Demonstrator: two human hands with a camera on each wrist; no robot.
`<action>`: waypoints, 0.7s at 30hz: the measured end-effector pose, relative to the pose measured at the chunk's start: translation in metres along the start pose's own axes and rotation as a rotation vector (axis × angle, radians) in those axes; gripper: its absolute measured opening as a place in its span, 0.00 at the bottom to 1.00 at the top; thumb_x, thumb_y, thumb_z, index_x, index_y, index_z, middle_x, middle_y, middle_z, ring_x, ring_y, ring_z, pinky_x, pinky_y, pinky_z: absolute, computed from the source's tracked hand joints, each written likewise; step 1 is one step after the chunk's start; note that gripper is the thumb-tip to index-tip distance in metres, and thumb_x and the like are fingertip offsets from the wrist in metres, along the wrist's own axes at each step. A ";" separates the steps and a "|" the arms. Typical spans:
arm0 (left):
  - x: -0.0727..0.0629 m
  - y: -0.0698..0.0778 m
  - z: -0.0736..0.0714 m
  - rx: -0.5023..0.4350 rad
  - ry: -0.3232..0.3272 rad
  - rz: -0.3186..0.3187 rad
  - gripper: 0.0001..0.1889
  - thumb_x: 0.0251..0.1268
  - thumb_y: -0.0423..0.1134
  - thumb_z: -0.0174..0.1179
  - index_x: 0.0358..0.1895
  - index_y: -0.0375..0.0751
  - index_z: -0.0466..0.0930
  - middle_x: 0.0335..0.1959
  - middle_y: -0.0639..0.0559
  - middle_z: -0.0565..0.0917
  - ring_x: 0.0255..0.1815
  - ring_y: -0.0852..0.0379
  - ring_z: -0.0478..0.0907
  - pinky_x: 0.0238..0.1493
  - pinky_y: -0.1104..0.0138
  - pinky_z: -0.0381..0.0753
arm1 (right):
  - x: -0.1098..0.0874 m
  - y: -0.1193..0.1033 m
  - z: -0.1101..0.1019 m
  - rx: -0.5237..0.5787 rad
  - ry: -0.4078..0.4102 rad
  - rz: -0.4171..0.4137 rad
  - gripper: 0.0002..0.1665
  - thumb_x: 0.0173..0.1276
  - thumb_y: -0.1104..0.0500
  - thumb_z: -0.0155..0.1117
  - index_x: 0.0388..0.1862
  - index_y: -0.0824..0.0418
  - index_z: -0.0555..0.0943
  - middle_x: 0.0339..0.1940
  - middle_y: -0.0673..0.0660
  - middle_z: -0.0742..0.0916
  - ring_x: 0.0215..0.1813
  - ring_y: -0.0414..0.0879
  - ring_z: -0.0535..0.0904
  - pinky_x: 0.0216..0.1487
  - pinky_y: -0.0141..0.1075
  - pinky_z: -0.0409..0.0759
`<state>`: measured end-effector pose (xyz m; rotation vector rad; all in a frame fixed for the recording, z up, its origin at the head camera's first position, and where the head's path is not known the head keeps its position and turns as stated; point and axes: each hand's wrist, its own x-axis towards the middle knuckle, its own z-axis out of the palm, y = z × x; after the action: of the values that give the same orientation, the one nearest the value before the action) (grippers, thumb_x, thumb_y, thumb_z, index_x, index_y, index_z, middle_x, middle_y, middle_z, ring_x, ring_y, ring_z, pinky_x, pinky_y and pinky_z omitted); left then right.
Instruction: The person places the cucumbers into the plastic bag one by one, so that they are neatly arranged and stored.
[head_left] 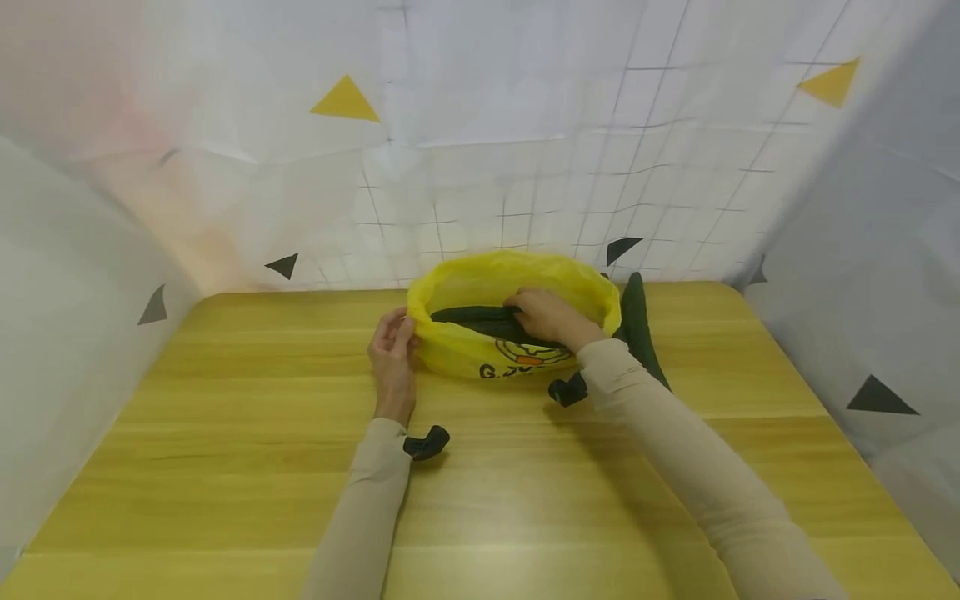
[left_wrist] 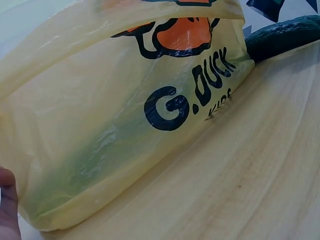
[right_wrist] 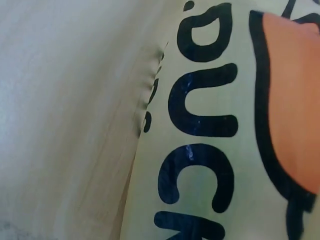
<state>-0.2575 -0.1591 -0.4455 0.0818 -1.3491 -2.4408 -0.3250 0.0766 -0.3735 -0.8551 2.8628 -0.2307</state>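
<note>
A yellow plastic bag [head_left: 450,346] with "G.DUCK" lettering stands with its mouth wide open toward the back of the table. Its left edge is held by my left hand [head_left: 391,354], thumb in front. My right hand [head_left: 551,317] reaches into the mouth and grips a dark green cucumber [head_left: 472,315] lying lengthwise in the bag; the front wall hides its lower part. Through the thin plastic, the left wrist view shows a green shape low in the bag. The right wrist view is filled by the printed bag wall [right_wrist: 245,130], with that hand out of sight.
Another cucumber [head_left: 639,325] lies on the wooden table [head_left: 247,467] right of the bag, partly behind my right sleeve [head_left: 690,458]. Black wrist devices, left [head_left: 426,443] and right [head_left: 567,390], sit near the cuffs. A white sheet [head_left: 480,167] rises behind the table.
</note>
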 end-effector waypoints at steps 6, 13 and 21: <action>0.000 -0.001 -0.001 -0.015 -0.004 -0.002 0.14 0.59 0.41 0.65 0.47 0.41 0.79 0.33 0.55 0.79 0.30 0.59 0.72 0.35 0.73 0.75 | -0.010 0.000 -0.003 0.041 0.055 -0.031 0.18 0.72 0.62 0.51 0.59 0.63 0.76 0.54 0.61 0.81 0.56 0.55 0.77 0.59 0.47 0.75; -0.002 -0.001 -0.002 -0.018 -0.007 -0.004 0.17 0.59 0.42 0.66 0.49 0.38 0.78 0.33 0.55 0.78 0.30 0.59 0.71 0.34 0.72 0.74 | -0.026 0.002 -0.009 0.129 0.125 -0.029 0.18 0.73 0.60 0.52 0.58 0.63 0.76 0.55 0.60 0.81 0.55 0.53 0.78 0.56 0.45 0.77; -0.001 0.000 -0.001 -0.008 -0.001 -0.003 0.13 0.61 0.40 0.64 0.47 0.40 0.79 0.33 0.54 0.78 0.29 0.60 0.71 0.33 0.74 0.74 | -0.054 0.008 -0.024 0.273 0.260 -0.003 0.18 0.74 0.59 0.49 0.59 0.62 0.74 0.55 0.61 0.80 0.55 0.54 0.76 0.56 0.46 0.77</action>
<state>-0.2567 -0.1591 -0.4462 0.0804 -1.3403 -2.4493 -0.2891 0.1157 -0.3463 -0.8277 2.9613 -0.7652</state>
